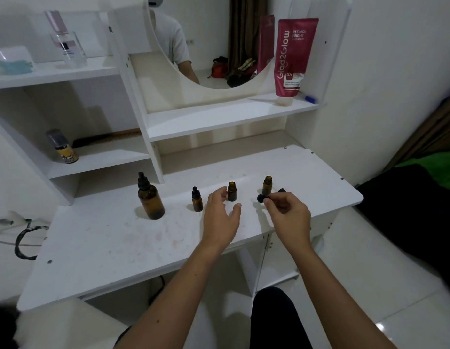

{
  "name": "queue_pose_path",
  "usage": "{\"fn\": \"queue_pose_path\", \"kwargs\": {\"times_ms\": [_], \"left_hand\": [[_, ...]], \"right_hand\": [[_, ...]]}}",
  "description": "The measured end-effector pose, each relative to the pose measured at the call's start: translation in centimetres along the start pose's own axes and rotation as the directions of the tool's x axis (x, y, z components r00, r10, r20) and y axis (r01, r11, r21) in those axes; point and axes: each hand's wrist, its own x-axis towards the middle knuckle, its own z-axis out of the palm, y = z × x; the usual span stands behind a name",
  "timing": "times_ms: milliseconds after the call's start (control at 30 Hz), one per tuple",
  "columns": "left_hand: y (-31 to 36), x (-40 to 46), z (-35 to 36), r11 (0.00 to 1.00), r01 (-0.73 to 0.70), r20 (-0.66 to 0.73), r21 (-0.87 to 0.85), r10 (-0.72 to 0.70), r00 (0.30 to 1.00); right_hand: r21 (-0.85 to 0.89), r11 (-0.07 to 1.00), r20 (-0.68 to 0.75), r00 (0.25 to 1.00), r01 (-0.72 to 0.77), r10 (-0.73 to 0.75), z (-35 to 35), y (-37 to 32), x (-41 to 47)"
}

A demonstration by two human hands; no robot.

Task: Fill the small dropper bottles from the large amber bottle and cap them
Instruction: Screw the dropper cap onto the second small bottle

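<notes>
- The large amber glass bottle with a black dropper cap (150, 197) stands upright at the left of the white tabletop (105, 248), well apart from both hands; only a dark pool shows low inside it, so I would judge it light, yet hard, smooth and breakable.
- To its right stands a small amber dropper bottle with its black cap on (197, 199), then an open small amber bottle in the middle (232, 191), then another open small amber bottle at the right (267, 185).
- The left hand (222, 217) is spread wide, fingers curved, empty, its fingertips just beside the middle bottle (touching it or not, I cannot tell).
- The right hand (288, 214) pinches a small black dropper cap (263, 198) between thumb and fingertips, close in front of the right bottle.
- These little bottles look light and tippy: best taken round the body, low down, and held steady while a cap is screwed on.
- The cap seems stiff at its collar with a soft bulb; grip the collar, I would say.
</notes>
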Motion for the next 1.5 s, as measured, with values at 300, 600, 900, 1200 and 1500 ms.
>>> {"fn": "queue_pose_path", "kwargs": {"times_ms": [300, 600, 900, 1200, 1500], "left_hand": [[-0.9, 2.8, 0.7, 1.0, -0.019, -0.104, -0.022, 0.017, 0.994], [-1.5, 3.0, 0.9, 0.998, -0.064, -0.111, -0.016, 0.062, 0.992], [-1.6, 2.9, 1.0, 0.997, -0.072, -0.101, -0.026, 0.069, 0.992], [-1.8, 3.0, 1.1, 0.996, -0.083, -0.106, -0.027, 0.079, 0.991], [-1.9, 3.1, 1.1, 0.996, -0.082, -0.105, -0.018, 0.08, 0.991]], "right_hand": [[0.18, 0.976, 0.085, 0.987, 0.122, -0.139, 0.0, -2.9, 2.8], [0.086, 0.927, 0.178, 0.91, 0.364, -0.374, 2.4, -5.6, 5.0], [0.044, 0.882, 0.238, 0.853, 0.469, -0.465, 3.3, -6.2, 5.9], [-0.003, 0.863, 0.303, 0.823, 0.506, -0.481, 4.2, -5.3, 6.3], [-0.037, 0.904, 0.369, 0.847, 0.426, -0.384, 4.7, -3.9, 6.4]]}}
